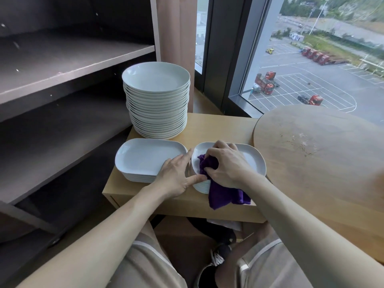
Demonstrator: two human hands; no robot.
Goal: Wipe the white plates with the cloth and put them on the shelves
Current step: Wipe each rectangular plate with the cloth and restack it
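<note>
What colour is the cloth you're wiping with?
Dark purple cloth, clearest in the head view.

Right hand (226, 165) grips purple cloth (224, 194) on white plate (254, 161); left hand (176, 173) steadies plate rim.

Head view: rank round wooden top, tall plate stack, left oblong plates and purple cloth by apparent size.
1. round wooden top
2. tall plate stack
3. left oblong plates
4. purple cloth, partly hidden by the right hand
</note>
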